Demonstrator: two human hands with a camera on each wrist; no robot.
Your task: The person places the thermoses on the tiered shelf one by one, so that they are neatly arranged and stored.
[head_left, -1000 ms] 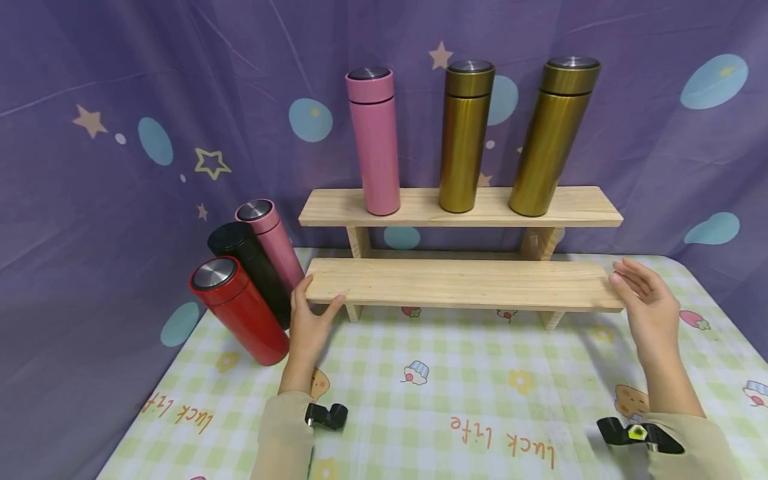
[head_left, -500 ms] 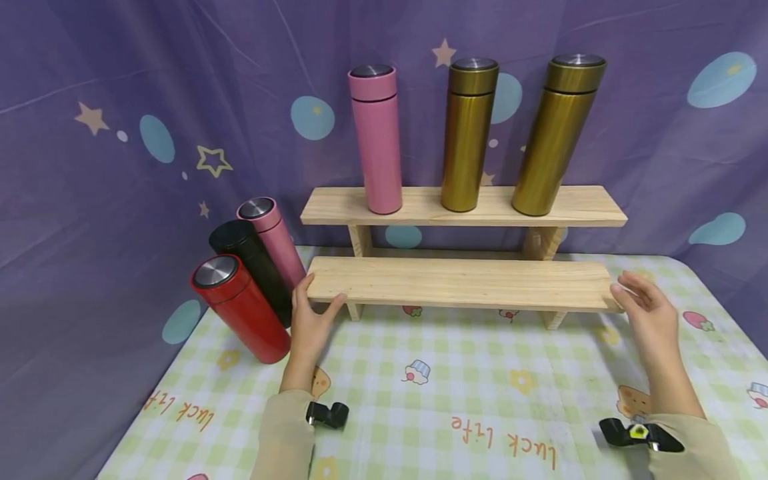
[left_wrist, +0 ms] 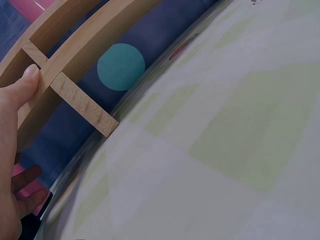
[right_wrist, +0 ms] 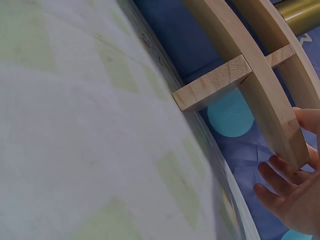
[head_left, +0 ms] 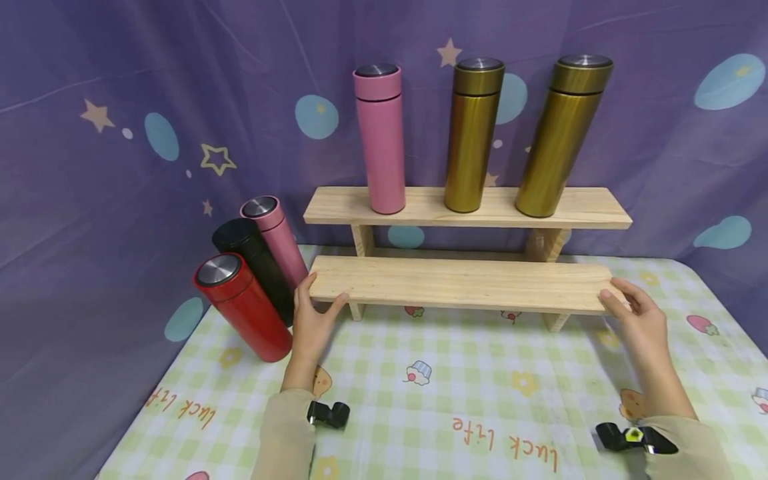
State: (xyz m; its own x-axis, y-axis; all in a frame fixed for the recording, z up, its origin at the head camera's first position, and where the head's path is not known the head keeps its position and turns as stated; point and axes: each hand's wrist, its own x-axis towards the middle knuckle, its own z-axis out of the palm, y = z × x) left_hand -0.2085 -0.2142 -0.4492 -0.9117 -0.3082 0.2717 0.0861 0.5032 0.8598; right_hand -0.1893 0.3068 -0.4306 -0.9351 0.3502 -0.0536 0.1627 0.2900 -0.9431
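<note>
A two-tier wooden display rack (head_left: 456, 283) stands at the back of the cloth-covered table. My left hand (head_left: 313, 330) holds the left end of its lower board, thumb on the front edge. In the left wrist view that thumb (left_wrist: 30, 80) presses by the leg joint, and the other fingers sit below the board. At the opposite end, my right hand (head_left: 645, 327) pinches the board between thumb and fingers. In the right wrist view, its fingers (right_wrist: 280, 185) curl under the board's tip. On the upper board stand a pink thermos bottle (head_left: 382, 147) and two gold thermos bottles (head_left: 474, 143).
Left of the rack stand a red thermos bottle (head_left: 246, 310), a black one (head_left: 258, 267) and another pink one (head_left: 279, 240), close to my left hand. A purple patterned curtain (head_left: 108, 200) hangs behind and to the left. A green-checked cloth (head_left: 444, 400) covers the table.
My right hand has moved left from beside the rack's right end and taken hold of the lower board there. My left hand keeps its hold. The view has shifted slightly.
</note>
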